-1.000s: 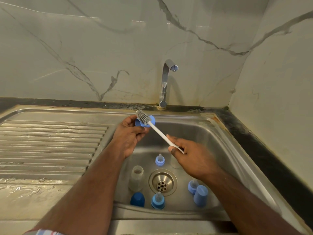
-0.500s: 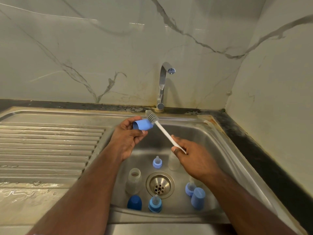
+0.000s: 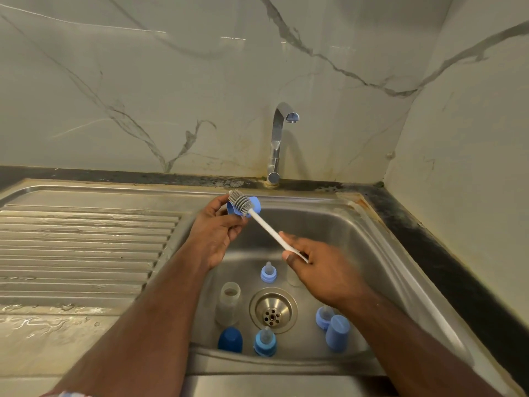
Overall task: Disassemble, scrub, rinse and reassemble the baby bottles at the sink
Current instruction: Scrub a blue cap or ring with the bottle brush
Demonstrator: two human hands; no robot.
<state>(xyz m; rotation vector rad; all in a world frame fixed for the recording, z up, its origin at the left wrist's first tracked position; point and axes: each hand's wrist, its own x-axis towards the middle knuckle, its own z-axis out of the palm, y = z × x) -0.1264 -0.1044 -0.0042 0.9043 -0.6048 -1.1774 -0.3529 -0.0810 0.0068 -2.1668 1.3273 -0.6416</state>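
- A ribbed stainless steel draining board (image 3: pixel 86 247) stretches away to the left of the stainless steel sink basin (image 3: pixel 355 242), with water pooled along its near edge.
- The person's left hand (image 3: pixel 213 236) is raised over the basin's far left corner, fingers and thumb curled round a small light blue plastic bottle cap (image 3: pixel 252 206).
- A bottle brush with grey rubbery bristles and a thin white handle (image 3: pixel 264 224) lies across that cap, bristle head on the cap's upper side, handle slanting down towards the middle of the basin.
- On the basin floor, left of the round metal drain (image 3: pixel 272 310), a clear plastic baby bottle body (image 3: pixel 229 302) stands upright with nothing on its neck.
- Nearer the basin's front wall stand a dark blue dome cap (image 3: pixel 230 339) and, just right of it, a mid-blue collar with a clear teat (image 3: pixel 265 342).
- Beyond the drain stands a pale blue collar with a clear teat (image 3: pixel 268 273).
- A curved chrome tap (image 3: pixel 279 144) rises behind the basin's far rim; no water runs from it.
- The right hand (image 3: pixel 323 267) hovers above the basin's middle, thumb and fingers pinching the brush handle's end.
- Right of the drain, another pale blue collar with teat (image 3: pixel 323 316) touches a tall light blue cap (image 3: pixel 337 332).
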